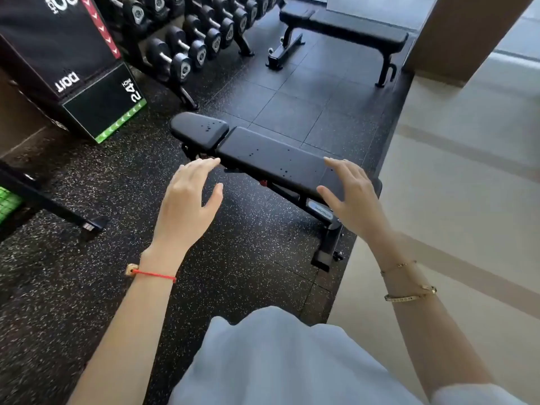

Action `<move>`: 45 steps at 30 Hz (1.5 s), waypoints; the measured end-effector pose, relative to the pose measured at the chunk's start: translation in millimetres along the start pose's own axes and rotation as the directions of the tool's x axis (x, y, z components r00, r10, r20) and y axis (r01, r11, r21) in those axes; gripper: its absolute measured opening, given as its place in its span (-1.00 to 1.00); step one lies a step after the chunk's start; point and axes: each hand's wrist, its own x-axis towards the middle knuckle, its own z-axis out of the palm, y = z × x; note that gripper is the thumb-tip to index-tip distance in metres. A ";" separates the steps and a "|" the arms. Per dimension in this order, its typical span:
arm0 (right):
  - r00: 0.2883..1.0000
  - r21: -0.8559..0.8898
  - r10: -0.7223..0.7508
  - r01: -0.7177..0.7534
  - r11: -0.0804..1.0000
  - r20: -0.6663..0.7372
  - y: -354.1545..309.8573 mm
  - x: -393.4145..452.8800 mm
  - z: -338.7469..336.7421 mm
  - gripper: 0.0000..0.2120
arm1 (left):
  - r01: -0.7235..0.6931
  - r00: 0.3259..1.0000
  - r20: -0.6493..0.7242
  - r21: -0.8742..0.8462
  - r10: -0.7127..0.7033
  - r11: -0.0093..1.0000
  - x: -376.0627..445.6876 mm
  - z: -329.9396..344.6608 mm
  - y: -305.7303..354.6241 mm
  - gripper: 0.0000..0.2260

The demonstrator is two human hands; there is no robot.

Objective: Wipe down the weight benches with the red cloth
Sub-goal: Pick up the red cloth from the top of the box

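A black weight bench (pixel 271 159) stands on the speckled rubber floor in front of me, its pads dotted with small droplets. My left hand (pixel 190 197) hovers near the bench's left side with fingers spread and relaxed, holding nothing. My right hand (pixel 350 194) hovers over the bench's near right end, fingers also spread and empty. A second black bench (pixel 350 27) stands farther back on the right. No red cloth is in view.
A rack of dumbbells (pixel 187 45) lines the back left. A black plyo box (pixel 73 68) marked 24 inch sits at the left. A dark machine foot (pixel 58 209) juts in from the left. Pale hard floor (pixel 453 171) and a brown pillar (pixel 455 39) lie at the right.
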 end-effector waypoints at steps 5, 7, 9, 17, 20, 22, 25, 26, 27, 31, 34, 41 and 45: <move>0.999 -0.002 0.001 -0.001 1.000 0.045 6.4 -2.4 10.3 -0.50 | 0.085 0.996 0.000 -0.017 -0.085 0.996 -11.7 4.6 -1.6 -0.62; 0.998 -0.002 0.001 -0.001 1.000 0.063 10.0 -1.6 15.4 -0.49 | 0.108 0.994 -0.008 -0.016 -0.108 0.994 -16.2 7.4 -3.1 -0.62; 0.997 -0.002 -0.006 0.006 1.000 0.082 11.5 1.8 20.2 -0.49 | 0.131 0.991 -0.016 -0.010 -0.131 0.991 -21.3 9.7 -5.9 -0.63; 0.973 0.034 -0.076 0.070 0.997 0.217 -3.4 39.9 56.1 -0.52 | 0.264 0.964 -0.051 0.027 -0.263 0.964 -34.5 12.8 -38.8 -0.65; 0.958 0.041 -0.120 0.113 0.993 0.261 -14.6 70.4 78.1 -0.53 | 0.327 0.943 -0.080 0.033 -0.324 0.944 -30.1 12.5 -63.0 -0.65; 0.946 0.048 -0.143 0.135 0.990 0.291 -23.5 95.2 96.6 -0.53 | 0.371 0.925 -0.102 0.032 -0.366 0.928 -23.9 11.5 -82.9 -0.66; 0.927 0.060 -0.184 0.173 0.983 0.326 -44.4 138.6 128.5 -0.53 | 0.429 0.897 -0.130 0.030 -0.422 0.903 -9.1 3.2 -116.9 -0.66; 0.920 0.066 -0.193 0.182 0.981 0.341 -54.3 153.8 139.8 -0.53 | 0.442 0.890 -0.139 0.031 -0.435 0.896 -2.9 -2.0 -129.4 -0.66; 0.913 0.074 -0.204 0.190 0.979 0.352 -65.1 169.4 152.0 -0.53 | 0.456 0.882 -0.146 0.032 -0.447 0.889 3.9 -8.4 -142.9 -0.66; 0.892 0.111 -0.249 0.223 0.969 0.377 -117.9 235.8 202.6 -0.53 | 0.504 0.856 -0.161 0.051 -0.491 0.862 39.0 -42.2 -205.2 -0.66; 0.880 0.148 -0.294 0.257 0.955 0.373 -159.9 289.0 241.8 -0.53 | 0.519 0.848 -0.176 0.076 -0.501 0.852 70.7 -67.8 -255.6 -0.66; 0.860 0.170 -0.349 0.306 0.937 0.373 -227.5 397.5 309.3 -0.55 | 0.541 0.831 -0.200 0.073 -0.519 0.838 145.7 -105.2 -357.8 -0.66; 0.847 0.187 -0.352 0.301 0.935 0.399 -248.7 455.3 342.6 -0.55 | 0.555 0.821 -0.208 0.070 -0.532 0.829 192.1 -114.2 -412.4 -0.66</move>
